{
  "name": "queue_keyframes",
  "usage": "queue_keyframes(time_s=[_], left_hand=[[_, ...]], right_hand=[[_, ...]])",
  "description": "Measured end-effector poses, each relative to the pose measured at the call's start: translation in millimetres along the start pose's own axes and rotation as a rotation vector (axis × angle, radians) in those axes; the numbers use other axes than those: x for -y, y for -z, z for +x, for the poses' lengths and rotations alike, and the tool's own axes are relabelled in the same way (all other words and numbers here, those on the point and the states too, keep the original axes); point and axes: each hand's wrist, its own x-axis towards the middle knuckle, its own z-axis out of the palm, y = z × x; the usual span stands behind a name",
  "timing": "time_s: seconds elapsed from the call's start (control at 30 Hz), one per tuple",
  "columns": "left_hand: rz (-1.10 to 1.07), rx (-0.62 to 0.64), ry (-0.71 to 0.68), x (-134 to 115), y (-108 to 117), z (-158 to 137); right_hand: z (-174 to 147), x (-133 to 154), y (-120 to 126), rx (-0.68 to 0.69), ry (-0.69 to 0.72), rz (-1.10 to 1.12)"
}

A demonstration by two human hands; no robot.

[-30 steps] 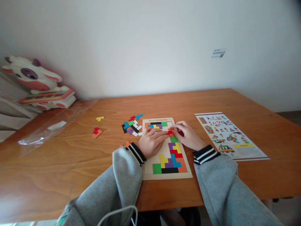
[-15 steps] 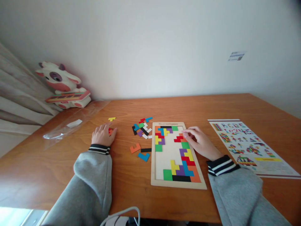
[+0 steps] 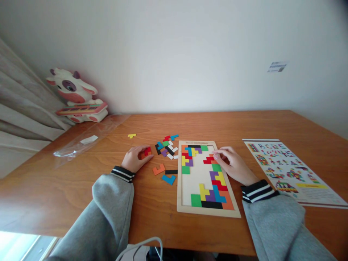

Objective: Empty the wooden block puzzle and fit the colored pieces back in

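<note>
Fingers (image 3: 143,152) of the left hand (image 3: 134,158) curl around a red puzzle piece (image 3: 147,150) on the tabletop (image 3: 81,181), left of the wooden puzzle tray (image 3: 207,213).
Right hand (image 3: 233,165) rests on the tray's right side, its fingers pressed together on a red piece (image 3: 208,160) lying inside, beside a green one. Loose pieces sit between hand and tray: a mixed pile (image 3: 166,146), an orange piece (image 3: 158,169), a black bar (image 3: 171,172), a blue piece (image 3: 169,179). A lone yellow piece (image 3: 132,136) lies farther off. A printed pattern sheet (image 3: 288,168) lies to the right. To seat a piece well, I would judge it best to lift it clear, turn it to match the empty gap, then lower it flat while steadying the tray.
</note>
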Motion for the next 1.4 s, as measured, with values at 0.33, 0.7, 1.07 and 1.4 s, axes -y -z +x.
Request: queue_keyframes(time_s=[0.33, 0.7, 1.07, 1.4], left_hand=[[-0.088, -0.082, -0.126, -8.1, 0.8, -2.5], [-0.197, -0.093, -0.02, -11.3, -3.5, -1.4], [-0.398, -0.213, -0.004, -53.4, -18.3, 0.2], [-0.747, -0.056, -0.28, -125.4, -54.3, -6.4]], right_hand=[[1.0, 1.8, -0.3, -0.01, -0.008, 0.036], [1.8, 0.0, -0.4, -0.029, -0.025, 0.062], [6.4, 6.1, 1.4, -0.195, -0.015, 0.063], [13.4, 78.4, -10.0, 0.069, 0.109, 0.343]])
